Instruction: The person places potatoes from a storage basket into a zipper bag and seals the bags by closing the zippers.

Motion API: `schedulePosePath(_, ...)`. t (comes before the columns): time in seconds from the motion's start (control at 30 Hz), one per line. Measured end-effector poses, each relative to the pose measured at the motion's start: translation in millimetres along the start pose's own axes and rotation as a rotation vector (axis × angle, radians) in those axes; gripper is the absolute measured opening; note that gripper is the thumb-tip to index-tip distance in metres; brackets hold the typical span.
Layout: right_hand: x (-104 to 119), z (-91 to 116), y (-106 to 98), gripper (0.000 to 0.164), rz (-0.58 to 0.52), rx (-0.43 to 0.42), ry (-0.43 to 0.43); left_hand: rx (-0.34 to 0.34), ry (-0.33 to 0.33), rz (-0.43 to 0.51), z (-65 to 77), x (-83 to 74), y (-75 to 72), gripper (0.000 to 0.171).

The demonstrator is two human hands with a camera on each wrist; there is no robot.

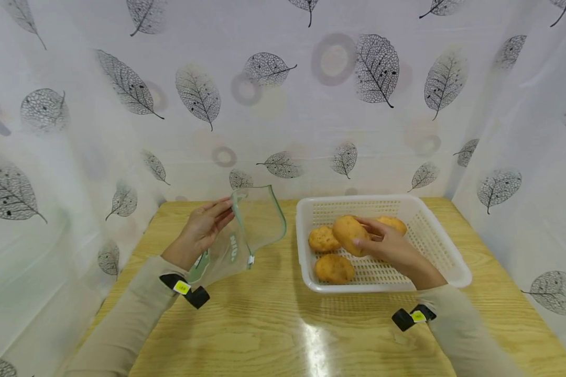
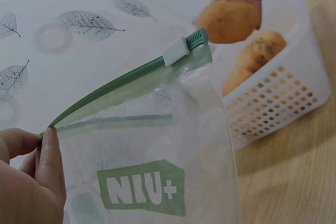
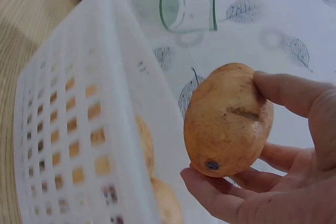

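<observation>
Left hand (image 1: 200,229) pinches the bag (image 1: 245,238) by its edge, right hand (image 1: 398,251) grips a potato (image 1: 348,234) over the basket (image 1: 358,288), table (image 1: 278,272) between

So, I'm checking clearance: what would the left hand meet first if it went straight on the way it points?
The left hand pinches the bag; past that, the leaf-print sheet looks first in line, though its depth is unclear.

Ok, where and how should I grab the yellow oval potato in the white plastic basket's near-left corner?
Probably round the middle of that potato, from above and the right: it lies low in the basket, close to the left wall, bare floor on its right.
</observation>
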State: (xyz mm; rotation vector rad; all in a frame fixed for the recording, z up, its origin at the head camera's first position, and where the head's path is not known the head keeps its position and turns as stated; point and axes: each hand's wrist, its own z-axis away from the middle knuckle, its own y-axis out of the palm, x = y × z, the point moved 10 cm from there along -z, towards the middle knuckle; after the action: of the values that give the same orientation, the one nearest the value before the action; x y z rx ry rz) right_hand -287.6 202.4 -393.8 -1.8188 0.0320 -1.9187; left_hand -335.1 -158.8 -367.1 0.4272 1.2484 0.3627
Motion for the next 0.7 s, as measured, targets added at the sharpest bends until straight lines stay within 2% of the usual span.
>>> schedulePosePath(0.1,6.8,-5.4,5.6,0.07,-0.039,-0.022,0.0,-0.002,-0.002,0.002,-0.1,0.3,-0.5,0.02)
schedulePosePath(0.4,36.2,-22.1,27.5,0.066,-0.137,-0.044,-0.072,-0.006,-0.01,0.007,-1.3,0.8,-0.2,0.019)
schedulePosePath(0.7,61.5,-39.3,59.2,0.065,-0.258,-0.025,-0.101,-0.004,-0.005,0.011,-0.5,-0.1,-0.5,0.021)
